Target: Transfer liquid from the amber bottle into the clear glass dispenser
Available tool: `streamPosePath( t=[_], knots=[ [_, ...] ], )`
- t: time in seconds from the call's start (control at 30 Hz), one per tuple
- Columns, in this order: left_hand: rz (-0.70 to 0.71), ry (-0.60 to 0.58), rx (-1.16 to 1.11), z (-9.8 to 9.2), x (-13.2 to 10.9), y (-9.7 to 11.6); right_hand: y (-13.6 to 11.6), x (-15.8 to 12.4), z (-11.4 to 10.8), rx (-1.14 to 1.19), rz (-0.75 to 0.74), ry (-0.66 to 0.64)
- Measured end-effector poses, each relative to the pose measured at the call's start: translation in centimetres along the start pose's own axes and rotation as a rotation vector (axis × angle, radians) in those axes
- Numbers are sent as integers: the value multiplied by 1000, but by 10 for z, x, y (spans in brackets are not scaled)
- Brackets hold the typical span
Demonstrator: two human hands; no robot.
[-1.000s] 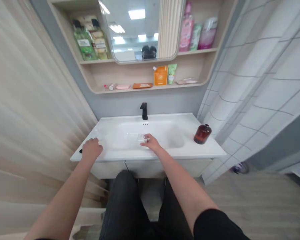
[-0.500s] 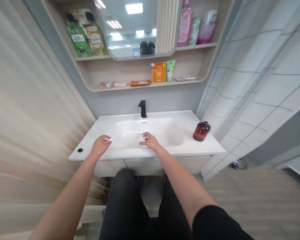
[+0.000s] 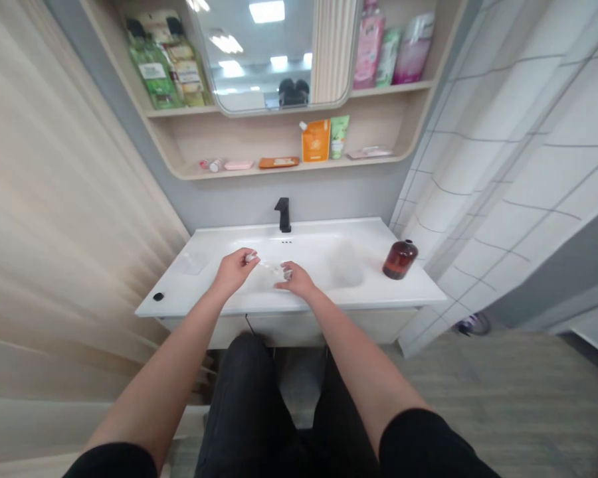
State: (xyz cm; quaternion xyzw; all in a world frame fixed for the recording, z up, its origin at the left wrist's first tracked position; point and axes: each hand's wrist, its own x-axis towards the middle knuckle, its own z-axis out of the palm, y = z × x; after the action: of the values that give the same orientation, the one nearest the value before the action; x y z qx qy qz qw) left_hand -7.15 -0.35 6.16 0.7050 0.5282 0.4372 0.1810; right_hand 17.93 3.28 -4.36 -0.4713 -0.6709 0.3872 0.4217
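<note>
Over the white sink [image 3: 309,247], my left hand [image 3: 235,271] pinches a small whitish piece [image 3: 252,257] between thumb and fingers. Just to its right, my right hand [image 3: 298,280] has its fingers closed round a small clear-and-white item [image 3: 286,273]. Something thin and pale spans the gap between the two hands, too blurred to name. A flat see-through piece [image 3: 194,263] lies on the left part of the counter. Nearer the front left corner is a small black cap [image 3: 158,297]. An amber bottle [image 3: 400,259] with an uncovered neck stands on the right side.
A black faucet [image 3: 283,216] rises behind the basin. Above it, a wall shelf [image 3: 189,174] holds several bottles, an orange pouch [image 3: 315,141] and a green tube [image 3: 339,137] around a mirror [image 3: 279,60]. A pleated curtain [image 3: 70,199] hangs at left; tiled wall [image 3: 503,166] at right.
My left hand has moved right and away from me, close to my right hand. The flat see-through piece now shows on the left counter. My right hand has stayed nearly in place.
</note>
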Motion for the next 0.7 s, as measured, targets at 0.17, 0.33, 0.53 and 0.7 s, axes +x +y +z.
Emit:
streamPosePath(
  t=[0.17, 0.33, 0.53, 0.7],
  knots=[
    [-5, 24, 105, 7, 6, 5, 1, 0, 1, -34, -14, -4],
    [-23, -34, 46, 41, 4, -4, -4, -1, 1, -15, -45, -16],
    [-110, 62, -288, 95, -11, -30, -6, -2, -2, -19, -31, -15],
    [-152, 47, -418, 110, -14, -43, -4, 0, -2, -4, -7, -3]
  ],
)
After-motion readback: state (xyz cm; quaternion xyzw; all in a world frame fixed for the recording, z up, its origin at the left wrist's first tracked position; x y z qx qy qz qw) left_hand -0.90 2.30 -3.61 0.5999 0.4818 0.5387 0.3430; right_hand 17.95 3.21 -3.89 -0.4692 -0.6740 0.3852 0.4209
